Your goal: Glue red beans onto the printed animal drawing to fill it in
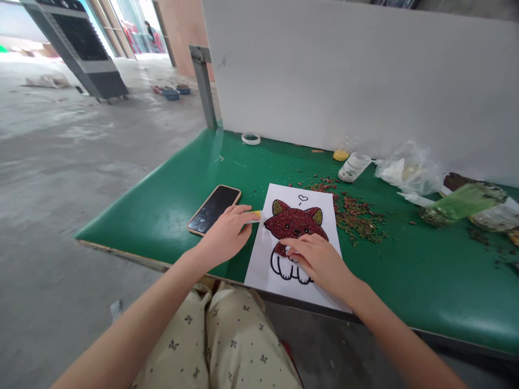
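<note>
A white sheet [259,265] with a cat-like drawing [295,224] lies at the table's front edge. Small dark red pieces cover the head and upper body, and greenish ones fill the ears; the legs are plain white. My left hand [229,235] is by the sheet's left edge, fingers closed round a small yellow-tipped white thing [255,216]. My right hand [320,262] rests over the drawing's body with its fingertips together; whatever they hold is too small to make out.
A phone [214,209] lies left of the sheet. Red and green bits [357,219] are scattered to its right. Farther back are a tape roll [251,139], a clear bottle [354,167], a plastic bag [411,167] and a green bag [464,202], below a white panel [344,70].
</note>
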Demonstrator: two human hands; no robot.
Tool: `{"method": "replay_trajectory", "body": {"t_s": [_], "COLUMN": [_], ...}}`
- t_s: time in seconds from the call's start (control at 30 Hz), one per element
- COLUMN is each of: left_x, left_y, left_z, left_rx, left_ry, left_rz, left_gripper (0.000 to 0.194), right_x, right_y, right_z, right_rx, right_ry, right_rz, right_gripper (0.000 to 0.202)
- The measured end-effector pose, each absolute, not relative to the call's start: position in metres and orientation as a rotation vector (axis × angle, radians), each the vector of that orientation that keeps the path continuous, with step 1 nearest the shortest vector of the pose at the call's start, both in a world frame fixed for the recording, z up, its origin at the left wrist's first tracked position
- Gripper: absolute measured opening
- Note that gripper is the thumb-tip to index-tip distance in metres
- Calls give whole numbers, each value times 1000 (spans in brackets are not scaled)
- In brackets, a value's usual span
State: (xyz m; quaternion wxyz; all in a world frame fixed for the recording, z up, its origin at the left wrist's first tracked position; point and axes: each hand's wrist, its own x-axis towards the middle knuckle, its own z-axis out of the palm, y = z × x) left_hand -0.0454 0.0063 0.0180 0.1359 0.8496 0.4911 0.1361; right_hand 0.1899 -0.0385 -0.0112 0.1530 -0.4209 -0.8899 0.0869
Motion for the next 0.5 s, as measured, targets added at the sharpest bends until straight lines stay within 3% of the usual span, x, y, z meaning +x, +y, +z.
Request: {"method": "replay_trajectory", "body": {"t_s": [0.5], "left_x": [-46], "left_y": [4], "left_z": [20], "left_rx": [2436], "left_ry": [1419], "left_rz": [394], "left_gripper": [36], "right_x": [188], "right_y": [-40], "right_z": [-10], "right_rx": [-1257], "right_ry": [-2559], "right_rz": [287], "right_gripper": [30]}}
